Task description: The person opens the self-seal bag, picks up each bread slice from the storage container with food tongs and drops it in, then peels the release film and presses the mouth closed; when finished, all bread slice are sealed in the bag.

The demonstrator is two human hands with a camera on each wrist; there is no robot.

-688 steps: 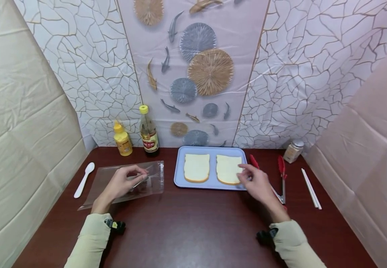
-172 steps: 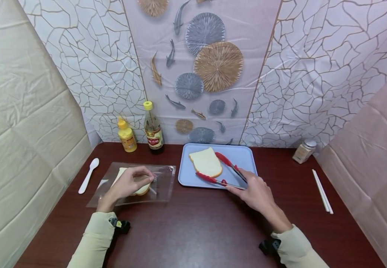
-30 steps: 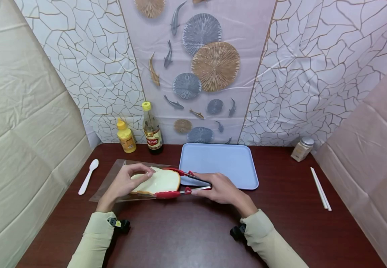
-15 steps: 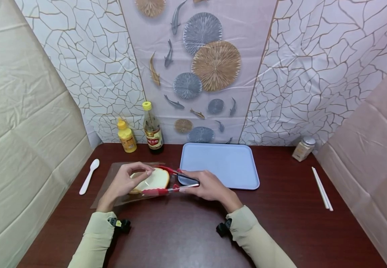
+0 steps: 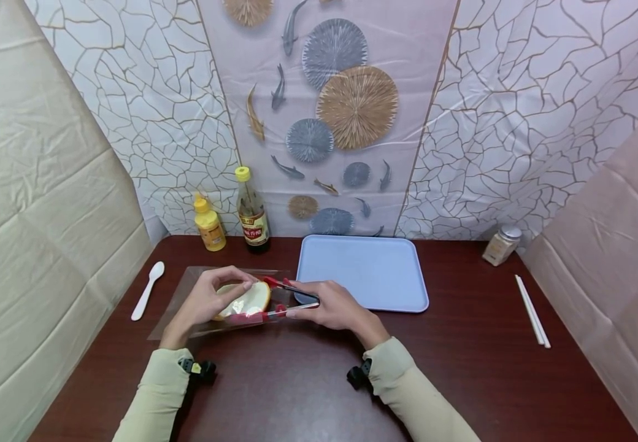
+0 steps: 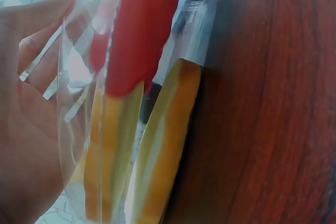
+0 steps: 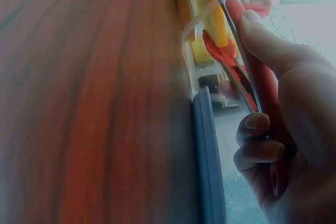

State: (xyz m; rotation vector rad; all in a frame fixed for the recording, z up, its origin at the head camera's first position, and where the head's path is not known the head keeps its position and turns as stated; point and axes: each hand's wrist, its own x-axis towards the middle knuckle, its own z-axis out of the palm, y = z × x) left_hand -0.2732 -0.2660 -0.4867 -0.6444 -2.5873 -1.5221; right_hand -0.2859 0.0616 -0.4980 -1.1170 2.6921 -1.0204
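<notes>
In the head view my left hand [image 5: 208, 299] pinches the upper layer of a clear plastic bag [image 5: 183, 291] near its opening, lifting it. My right hand [image 5: 334, 305] grips red-tipped tongs [image 5: 292, 309], whose heads reach into the bag on both sides of a bread slice [image 5: 254, 299]. Seen from the left wrist, this upper slice [image 6: 100, 166] stands between the red tong head [image 6: 139, 35] and the plastic. Another slice [image 6: 170, 140] lies under it against the table side. My left palm partly hides the bread in the head view.
A blue tray [image 5: 363, 270] lies right of the bag. Behind stand a yellow squeeze bottle [image 5: 210, 230] and a dark sauce bottle [image 5: 253, 224]. A white spoon [image 5: 148, 291] is at left; a shaker jar [image 5: 501, 245] and white chopsticks [image 5: 532, 312] are at right.
Both slices were on the tray at first; one was later in the bag. Over the last second my right hand moved left, carrying the second slice deeper into the bag. My left hand stayed.
</notes>
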